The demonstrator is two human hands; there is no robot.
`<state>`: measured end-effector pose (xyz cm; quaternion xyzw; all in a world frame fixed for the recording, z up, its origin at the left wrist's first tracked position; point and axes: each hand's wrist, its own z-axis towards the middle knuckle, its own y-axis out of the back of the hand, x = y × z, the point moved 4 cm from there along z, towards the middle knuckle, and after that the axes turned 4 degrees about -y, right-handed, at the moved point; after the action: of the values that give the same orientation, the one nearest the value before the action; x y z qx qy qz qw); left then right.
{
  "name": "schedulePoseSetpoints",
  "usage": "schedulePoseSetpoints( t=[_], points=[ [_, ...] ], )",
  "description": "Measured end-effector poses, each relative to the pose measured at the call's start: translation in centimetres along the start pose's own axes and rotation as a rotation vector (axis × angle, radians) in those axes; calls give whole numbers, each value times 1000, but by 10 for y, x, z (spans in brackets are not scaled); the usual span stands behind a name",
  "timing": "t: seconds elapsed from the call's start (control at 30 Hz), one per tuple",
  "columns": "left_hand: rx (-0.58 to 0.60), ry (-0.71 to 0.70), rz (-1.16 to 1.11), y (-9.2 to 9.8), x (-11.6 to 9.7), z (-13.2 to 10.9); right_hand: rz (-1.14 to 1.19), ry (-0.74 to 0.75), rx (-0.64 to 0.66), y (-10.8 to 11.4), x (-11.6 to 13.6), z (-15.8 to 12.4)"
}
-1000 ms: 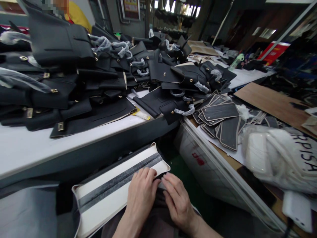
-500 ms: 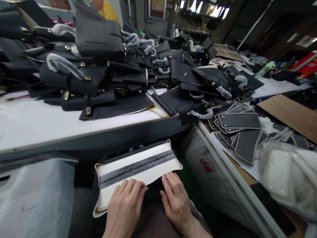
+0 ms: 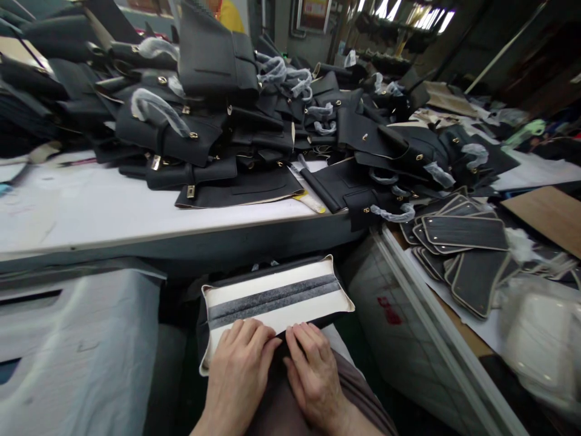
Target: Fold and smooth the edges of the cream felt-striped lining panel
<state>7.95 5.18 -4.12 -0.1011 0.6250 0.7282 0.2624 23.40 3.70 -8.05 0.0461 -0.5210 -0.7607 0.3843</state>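
Across my lap lies a dark bag piece with a cream-white base panel (image 3: pixel 297 312) facing up. A grey-black strip (image 3: pixel 276 295) runs lengthwise along the panel's middle, and the panel's corners flare out. My left hand (image 3: pixel 242 366) grips the near long edge, its fingers curled over the white and its thumb tucked to the inner side. Close beside it, my right hand (image 3: pixel 315 369) has bent fingers pressed on the same edge, thumb below. The material under the fingertips is hidden. Below the bag shows brown cloth over my lap.
Black leather bags (image 3: pixel 218 60) with plastic-wrapped handles and gold-coloured hardware are heaped on the white table (image 3: pixel 91 212) ahead. At right, dark edged panels (image 3: pixel 465 233) lie stacked on a side table beside a clear plastic bag (image 3: pixel 540 339). A covered grey-white block (image 3: pixel 91 339) stands at left.
The view has swung left, so the surroundings appear shifted right. My right hand has slid left along the panel's edge, closer to my left hand, which keeps its grip.
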Motion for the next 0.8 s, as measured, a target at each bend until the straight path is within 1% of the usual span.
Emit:
schedulePoseSetpoints(
  t=[0.13,0.23,0.43,0.53,0.57,0.6,0.63,0.67,0.7,0.73,0.77,0.8],
  points=[
    [-39,34,63,13,8,-10,22,48,17,-5,9,5],
    [-101,73,61,19,15,-19,45,83,40,-7,15,9],
    [-208,157,14,20,26,-34,81,149,82,-14,25,11],
    [-306,238,-88,18,34,-48,91,180,96,-17,30,12],
    [-360,288,-162,17,39,-54,91,191,102,-19,31,12],
    [-438,363,-260,14,45,-61,90,199,106,-20,32,13],
    [-527,469,-381,9,53,-70,90,206,111,-21,34,14],
    [-615,608,-532,1,63,-79,91,210,115,-22,35,14],
    [-685,768,-717,-12,73,-87,94,215,120,-23,36,15],
    [-721,924,-907,-28,81,-94,99,221,124,-24,37,15],
    [-716,1062,-1104,-47,88,-98,107,228,125,-25,39,15],
    [-660,1149,-1268,-65,92,-99,114,234,125,-26,40,16]
  ],
)
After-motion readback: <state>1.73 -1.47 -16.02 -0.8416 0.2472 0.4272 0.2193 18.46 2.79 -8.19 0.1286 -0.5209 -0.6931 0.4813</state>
